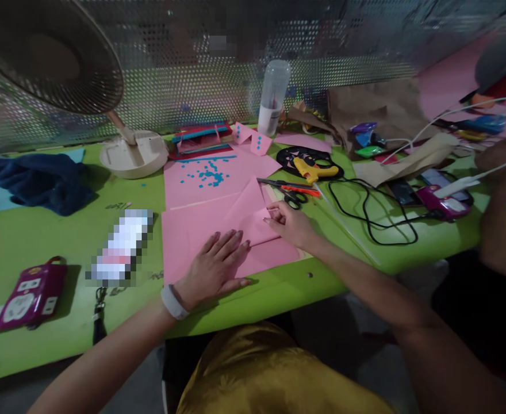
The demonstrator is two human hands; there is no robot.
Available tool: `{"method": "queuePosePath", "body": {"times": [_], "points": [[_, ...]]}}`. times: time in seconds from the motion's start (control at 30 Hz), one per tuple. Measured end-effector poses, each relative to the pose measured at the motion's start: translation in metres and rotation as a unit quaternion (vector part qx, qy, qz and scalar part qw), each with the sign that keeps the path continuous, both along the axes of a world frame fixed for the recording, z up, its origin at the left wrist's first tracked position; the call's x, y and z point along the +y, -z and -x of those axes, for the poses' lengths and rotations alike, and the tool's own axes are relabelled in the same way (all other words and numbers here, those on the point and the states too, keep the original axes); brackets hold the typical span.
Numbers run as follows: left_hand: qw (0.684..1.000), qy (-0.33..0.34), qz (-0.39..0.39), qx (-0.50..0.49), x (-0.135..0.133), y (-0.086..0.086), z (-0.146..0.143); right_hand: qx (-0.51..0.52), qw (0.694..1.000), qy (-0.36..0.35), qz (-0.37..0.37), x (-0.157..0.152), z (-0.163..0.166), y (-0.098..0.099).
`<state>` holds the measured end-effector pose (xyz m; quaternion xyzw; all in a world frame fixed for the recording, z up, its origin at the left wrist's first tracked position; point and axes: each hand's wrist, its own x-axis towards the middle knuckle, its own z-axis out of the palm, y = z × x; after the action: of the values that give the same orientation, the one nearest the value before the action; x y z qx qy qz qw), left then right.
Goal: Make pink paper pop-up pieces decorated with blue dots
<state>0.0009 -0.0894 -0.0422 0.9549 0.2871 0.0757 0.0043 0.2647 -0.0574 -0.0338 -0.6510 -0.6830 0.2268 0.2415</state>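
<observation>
My left hand lies flat, fingers spread, on a pink paper sheet at the table's front edge. A folded piece of pink paper rests on that sheet, and my left fingertips touch its near side. My right hand pinches the right edge of the folded paper between thumb and fingers. Just beyond the right hand are black-handled scissors and an orange-handled tool. Small blue paper squares are scattered on another pink sheet farther back.
A yellow glue gun lies behind the scissors, its black cord looping right. Around the green table are a phone, a purple power strip, a fan base, a dark blue cloth and a clear bottle. Another person's arm is at right.
</observation>
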Motion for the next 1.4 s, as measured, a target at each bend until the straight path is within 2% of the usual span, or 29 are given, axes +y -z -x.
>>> {"method": "queuePosePath", "body": {"times": [0.3, 0.73, 0.87, 0.97, 1.03, 1.07, 1.13, 1.2, 1.3, 1.4], "points": [[1.000, -0.013, 0.003, -0.006, -0.002, -0.005, -0.001, -0.103, 0.994, -0.020, 0.009, -0.002, 0.004, -0.004], [0.999, -0.025, 0.039, 0.006, -0.001, -0.003, 0.000, -0.144, 0.989, -0.038, -0.002, -0.003, 0.005, 0.001], [0.999, -0.019, 0.030, 0.002, -0.001, -0.001, 0.001, -0.127, 0.991, -0.032, -0.023, -0.004, 0.003, -0.003], [1.000, -0.017, 0.020, -0.002, -0.001, 0.001, 0.002, -0.128, 0.988, -0.005, -0.082, -0.010, 0.004, -0.017], [1.000, -0.017, 0.016, -0.006, -0.001, 0.002, 0.002, -0.144, 0.978, -0.038, -0.143, -0.019, 0.011, -0.025], [1.000, -0.015, 0.014, -0.007, -0.001, 0.002, 0.003, -0.156, 0.970, -0.083, -0.168, -0.025, 0.016, -0.027], [1.000, -0.011, 0.012, -0.011, -0.001, 0.003, 0.003, -0.189, 0.941, -0.218, -0.178, -0.038, 0.028, -0.023], [1.000, -0.006, 0.010, -0.013, 0.000, 0.005, 0.004, -0.221, 0.917, -0.291, -0.158, -0.050, 0.039, -0.012], [1.000, 0.000, 0.010, -0.016, 0.000, 0.007, 0.005, -0.241, 0.913, -0.303, -0.129, -0.061, 0.046, 0.005], [1.000, 0.005, 0.013, -0.018, 0.001, 0.007, 0.005, -0.247, 0.915, -0.294, -0.124, -0.064, 0.044, 0.010]]}}
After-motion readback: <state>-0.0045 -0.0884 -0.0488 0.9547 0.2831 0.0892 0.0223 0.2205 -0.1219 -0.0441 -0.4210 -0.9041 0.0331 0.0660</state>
